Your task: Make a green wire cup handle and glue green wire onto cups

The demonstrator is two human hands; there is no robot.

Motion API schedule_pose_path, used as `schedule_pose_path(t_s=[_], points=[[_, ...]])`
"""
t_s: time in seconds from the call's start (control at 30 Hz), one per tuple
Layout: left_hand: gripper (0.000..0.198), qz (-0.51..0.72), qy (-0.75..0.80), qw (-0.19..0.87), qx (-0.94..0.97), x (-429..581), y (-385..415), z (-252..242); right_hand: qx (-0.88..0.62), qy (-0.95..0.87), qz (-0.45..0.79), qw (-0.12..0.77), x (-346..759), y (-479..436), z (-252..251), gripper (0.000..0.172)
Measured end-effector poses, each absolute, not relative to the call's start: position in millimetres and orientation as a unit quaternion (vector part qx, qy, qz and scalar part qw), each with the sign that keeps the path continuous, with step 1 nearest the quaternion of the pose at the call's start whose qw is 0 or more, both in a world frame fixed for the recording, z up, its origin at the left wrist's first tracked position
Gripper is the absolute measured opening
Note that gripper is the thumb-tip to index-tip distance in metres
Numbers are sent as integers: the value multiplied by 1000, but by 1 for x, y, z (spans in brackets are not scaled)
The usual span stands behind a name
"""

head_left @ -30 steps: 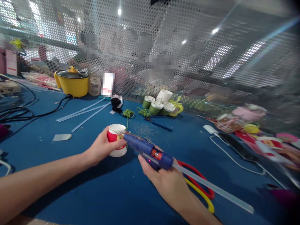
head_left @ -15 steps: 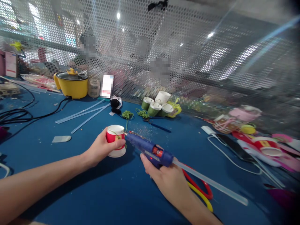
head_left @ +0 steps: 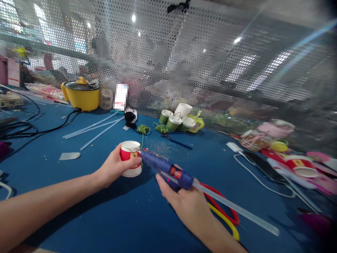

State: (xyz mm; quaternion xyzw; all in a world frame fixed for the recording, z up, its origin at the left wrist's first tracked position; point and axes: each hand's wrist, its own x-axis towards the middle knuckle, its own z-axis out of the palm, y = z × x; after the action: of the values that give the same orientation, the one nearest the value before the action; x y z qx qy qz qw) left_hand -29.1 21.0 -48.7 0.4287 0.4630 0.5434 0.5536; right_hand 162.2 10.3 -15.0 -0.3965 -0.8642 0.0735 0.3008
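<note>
My left hand (head_left: 116,164) is wrapped round a small red and white paper cup (head_left: 131,155), thumb across its front. A strand of green cord runs from near the cup's rim up to a green cord bundle (head_left: 143,129) on the blue table (head_left: 113,214). In my right hand (head_left: 184,200) is a dark blue glue gun (head_left: 165,168), its fingers closed round the handle. The gun's nozzle is at the cup's upper right side; whether it touches cannot be told. A long translucent glue stick (head_left: 237,207) sticks out of the gun's back.
Green-wrapped cups (head_left: 173,123) and blue-handled pliers (head_left: 179,142) lie towards the perforated screen. Loose glue sticks (head_left: 101,128) and a yellow pot (head_left: 82,95) are at the left. A phone (head_left: 263,165) with a white cable and another red cup (head_left: 301,166) lie right.
The glue gun and my right hand have shifted slightly left, the nozzle closer in at the cup. My left hand keeps its hold on the cup.
</note>
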Motion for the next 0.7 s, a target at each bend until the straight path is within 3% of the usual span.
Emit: schedule_pose_path(t_s=[0.2,0.7], points=[[49,545,451,564,427,-28,21,-49,-443,-826,168,307,151,5,-5,20],[48,551,449,559,426,-28,19,-47,-422,-826,173,331,147,5,-3,19]])
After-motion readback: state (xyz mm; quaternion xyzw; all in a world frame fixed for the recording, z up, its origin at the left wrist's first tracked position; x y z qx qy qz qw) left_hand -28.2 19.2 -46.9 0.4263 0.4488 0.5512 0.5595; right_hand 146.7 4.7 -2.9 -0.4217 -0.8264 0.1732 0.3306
